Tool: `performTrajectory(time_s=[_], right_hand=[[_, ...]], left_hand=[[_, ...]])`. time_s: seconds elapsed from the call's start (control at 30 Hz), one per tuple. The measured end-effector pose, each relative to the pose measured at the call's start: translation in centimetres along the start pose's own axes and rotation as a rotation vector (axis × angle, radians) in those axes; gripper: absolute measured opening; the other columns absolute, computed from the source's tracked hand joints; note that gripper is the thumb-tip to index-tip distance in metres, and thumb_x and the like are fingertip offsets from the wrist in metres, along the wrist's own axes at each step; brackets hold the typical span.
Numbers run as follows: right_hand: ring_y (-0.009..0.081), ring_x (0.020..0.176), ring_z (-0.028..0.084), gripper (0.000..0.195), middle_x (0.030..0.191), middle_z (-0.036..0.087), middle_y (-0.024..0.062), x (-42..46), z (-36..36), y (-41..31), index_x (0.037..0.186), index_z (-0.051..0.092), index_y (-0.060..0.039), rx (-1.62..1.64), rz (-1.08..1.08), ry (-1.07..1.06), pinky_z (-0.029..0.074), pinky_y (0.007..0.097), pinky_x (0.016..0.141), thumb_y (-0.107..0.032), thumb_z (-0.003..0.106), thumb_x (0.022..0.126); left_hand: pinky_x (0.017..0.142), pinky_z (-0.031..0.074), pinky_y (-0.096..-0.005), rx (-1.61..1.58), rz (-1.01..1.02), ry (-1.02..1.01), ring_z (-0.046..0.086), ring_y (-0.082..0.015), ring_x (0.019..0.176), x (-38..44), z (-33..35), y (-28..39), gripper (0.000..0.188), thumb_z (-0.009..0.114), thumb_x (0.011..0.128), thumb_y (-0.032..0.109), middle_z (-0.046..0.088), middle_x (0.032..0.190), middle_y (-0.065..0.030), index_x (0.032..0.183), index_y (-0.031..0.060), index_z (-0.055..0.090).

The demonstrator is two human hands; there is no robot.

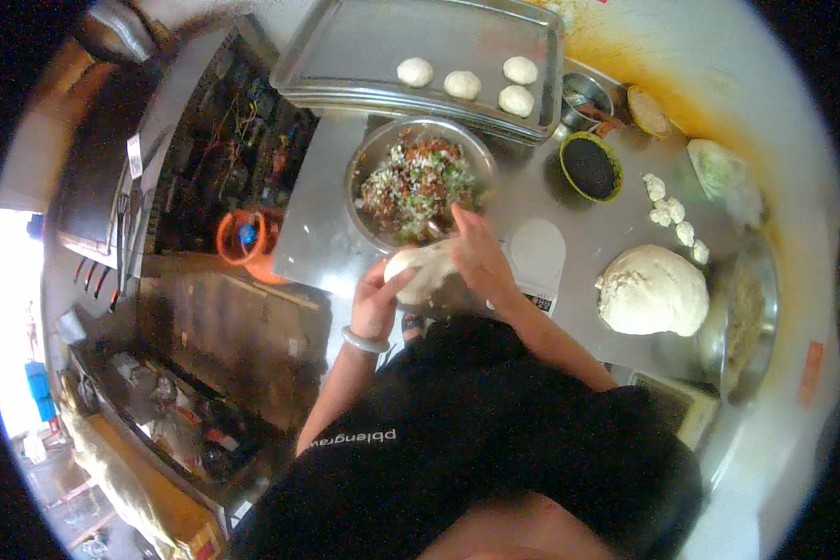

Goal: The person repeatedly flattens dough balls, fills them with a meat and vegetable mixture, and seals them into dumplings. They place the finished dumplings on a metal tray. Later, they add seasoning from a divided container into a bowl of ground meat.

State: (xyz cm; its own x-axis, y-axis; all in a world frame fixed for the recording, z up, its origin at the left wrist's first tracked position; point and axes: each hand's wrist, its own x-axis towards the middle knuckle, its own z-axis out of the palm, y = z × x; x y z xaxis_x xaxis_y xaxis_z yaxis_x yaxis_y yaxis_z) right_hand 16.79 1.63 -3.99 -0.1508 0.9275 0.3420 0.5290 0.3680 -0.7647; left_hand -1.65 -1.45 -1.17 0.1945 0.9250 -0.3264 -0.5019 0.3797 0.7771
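A flattened piece of dough (423, 271) is held in the air just in front of a steel mixing bowl (491, 164). My left hand (376, 290), with a pale bangle at the wrist, grips its left side, thumb on top. At the dough's right edge is my right hand (486, 262), somewhat blurred, with one finger raised toward the bowl. The bowl holds a chopped filling (420, 185) of brown, white and green bits. Right of my right hand lies a white kitchen scale (537, 248).
Behind the bowl, stacked metal trays (350, 52) carry several round buns (462, 85). To the right are a tub of dark contents (589, 166), a large dough mass (652, 290), small dough lumps (666, 211) and a steel basin (749, 322). An orange container (241, 241) stands left of the table.
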Motion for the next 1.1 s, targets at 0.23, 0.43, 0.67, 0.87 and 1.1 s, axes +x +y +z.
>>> performTrajectory(time_s=[0.23,0.43,0.67,0.87,1.1], right_hand=[[0.0225,0.099,0.055,0.056,0.112,0.054,0.0144,0.8,-0.6,-1.5,0.132,0.032,-0.0027,0.329,0.421,-0.098,0.044,0.0335,0.083,-0.035,0.046,0.089],[0.0213,0.1,0.056,0.067,0.118,0.049,0.0168,2.2,-3.7,-1.3,0.133,0.028,-0.0036,0.98,0.979,-0.024,0.049,0.0296,0.073,-0.047,0.048,0.085],[0.0218,0.106,0.051,0.04,0.118,0.051,0.0081,0.5,-0.4,-2.9,0.126,0.039,-0.0046,1.503,0.785,-0.248,0.039,0.0337,0.092,-0.022,0.044,0.091],[0.0211,0.105,0.052,0.043,0.116,0.053,0.0076,-0.4,-1.3,-4.3,0.123,0.042,-0.0029,1.345,0.786,-0.293,0.04,0.0322,0.092,-0.018,0.054,0.085],[0.0203,0.103,0.052,0.04,0.114,0.053,0.0093,0.3,-1.5,-6.1,0.123,0.042,-0.001,1.082,0.592,-0.314,0.04,0.0306,0.09,-0.019,0.048,0.089]], left_hand=[[0.08,0.046,-0.0283,-0.04,-0.053,0.016,0.057,-0.0177,0.09,0.4,0.7,0.4,0.037,0.055,0.085,0.01,0.057,0.107,-0.0092,0.119,0.0002,0.045],[0.085,0.043,-0.0294,0.163,0.132,-0.017,0.054,-0.0179,0.099,0.2,-0.3,1.1,0.033,0.061,0.078,0.003,0.054,0.112,-0.0107,0.11,-0.0005,0.054],[0.089,0.038,-0.0453,1.213,0.892,0.047,0.054,-0.0312,0.093,0.0,3.1,1.1,0.053,0.077,0.06,0.021,0.056,0.101,-0.0114,0.107,0.0068,0.056],[0.094,0.033,-0.0455,1.446,0.951,-0.128,0.051,-0.0291,0.102,0.7,3.5,2.4,0.056,0.079,0.057,0.026,0.054,0.112,-0.0084,0.104,0.0076,0.054],[0.091,0.039,-0.0358,0.538,0.598,0.203,0.051,-0.0261,0.106,-0.4,5.3,1.7,0.051,0.056,0.081,0.031,0.052,0.116,-0.0113,0.123,0.0044,0.043]])
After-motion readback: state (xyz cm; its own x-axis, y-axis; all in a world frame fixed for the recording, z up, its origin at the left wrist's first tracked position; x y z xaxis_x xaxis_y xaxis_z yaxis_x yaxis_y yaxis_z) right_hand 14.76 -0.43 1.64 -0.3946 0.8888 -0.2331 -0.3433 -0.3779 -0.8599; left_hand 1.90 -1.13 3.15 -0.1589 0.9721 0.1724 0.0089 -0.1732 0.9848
